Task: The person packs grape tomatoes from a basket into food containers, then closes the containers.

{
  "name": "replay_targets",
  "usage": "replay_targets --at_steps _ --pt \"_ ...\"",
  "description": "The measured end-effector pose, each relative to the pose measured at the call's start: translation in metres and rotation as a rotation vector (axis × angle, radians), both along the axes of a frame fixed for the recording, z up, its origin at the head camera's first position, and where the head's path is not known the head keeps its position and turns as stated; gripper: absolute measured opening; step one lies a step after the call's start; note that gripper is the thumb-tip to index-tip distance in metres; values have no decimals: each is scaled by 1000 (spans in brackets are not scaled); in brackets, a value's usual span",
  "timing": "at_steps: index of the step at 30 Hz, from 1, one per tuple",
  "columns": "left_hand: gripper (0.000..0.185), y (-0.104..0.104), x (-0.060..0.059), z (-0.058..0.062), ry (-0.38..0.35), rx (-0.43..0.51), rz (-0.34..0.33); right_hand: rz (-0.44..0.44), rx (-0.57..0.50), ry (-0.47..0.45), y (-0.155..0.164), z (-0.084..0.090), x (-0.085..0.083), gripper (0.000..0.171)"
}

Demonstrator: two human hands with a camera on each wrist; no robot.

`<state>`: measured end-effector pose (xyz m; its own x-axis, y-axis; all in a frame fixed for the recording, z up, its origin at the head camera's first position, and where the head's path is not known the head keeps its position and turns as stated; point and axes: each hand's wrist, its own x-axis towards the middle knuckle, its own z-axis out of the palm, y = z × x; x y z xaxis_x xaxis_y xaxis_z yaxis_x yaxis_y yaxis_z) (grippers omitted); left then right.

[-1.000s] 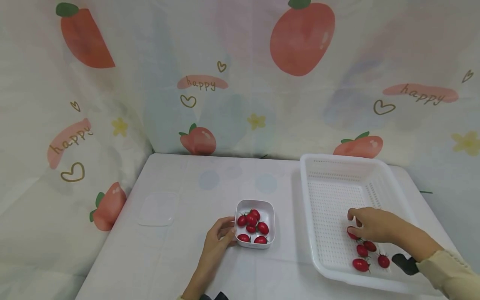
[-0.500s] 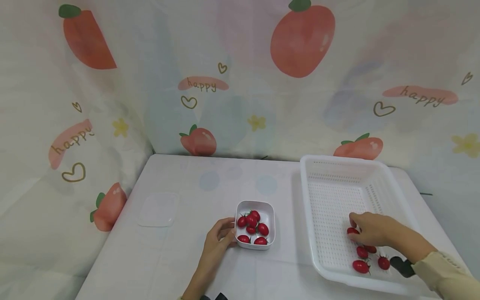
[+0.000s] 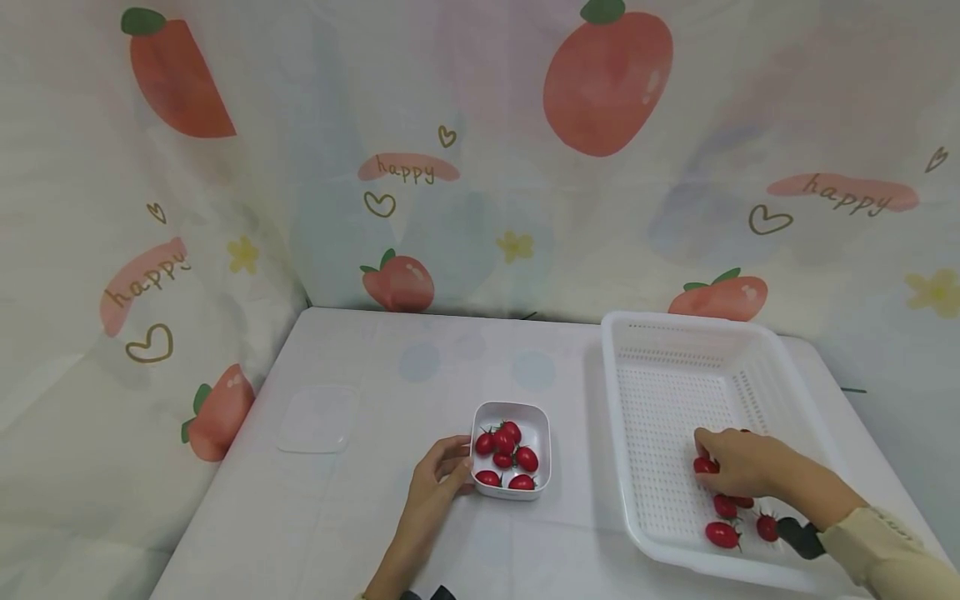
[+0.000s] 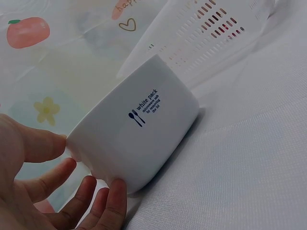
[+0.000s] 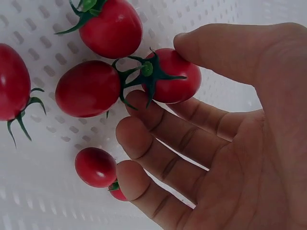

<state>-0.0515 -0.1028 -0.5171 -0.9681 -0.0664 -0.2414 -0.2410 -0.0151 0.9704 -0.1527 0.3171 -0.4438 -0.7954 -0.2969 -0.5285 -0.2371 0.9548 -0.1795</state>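
My left hand (image 3: 435, 482) holds the left side of a small white plastic box (image 4: 153, 129), thumb and fingertips against its outer wall. Several red cherry tomatoes (image 3: 504, 442) lie inside the box. Over on the right, my right hand (image 3: 744, 462) reaches down into a white perforated basket (image 3: 617, 425). Between its thumb and index finger it pinches a cherry tomato (image 5: 189, 79) with a green calyx. Other cherry tomatoes (image 5: 88, 88) lie close by on the basket floor, some partly hidden under the hand in the head view.
A clear, flat lid (image 3: 318, 419) lies on the white-covered table at the left. Behind the table hangs a printed cloth (image 3: 480, 200) with fruit and hearts. The basket's tall walls surround the right hand.
My right hand has lowered slightly and closed its thumb and index finger on a cherry tomato. My left hand and the box stay where they were.
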Motion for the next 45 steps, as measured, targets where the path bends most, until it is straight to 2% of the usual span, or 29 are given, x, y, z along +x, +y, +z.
replay_targets --at_steps 11,18,23,29,36,45 --pt "41 -1 0 -1 7 -2 -3 -46 -84 27 2 12 7 39" --pt "41 0 0 -1 4 -3 -2 -28 -152 142 2 33 15 38" --pt "40 1 0 -1 4 -3 -4 -35 -193 193 -2 46 22 45" --pt "41 0 0 -2 14 -5 -8 -15 -292 262 -16 58 33 44" --pt "41 -1 -1 -2 10 7 -3 -4 -388 377 -40 63 39 39" --pt "41 -1 0 -2 21 19 -8 -63 -516 416 -66 67 54 31"
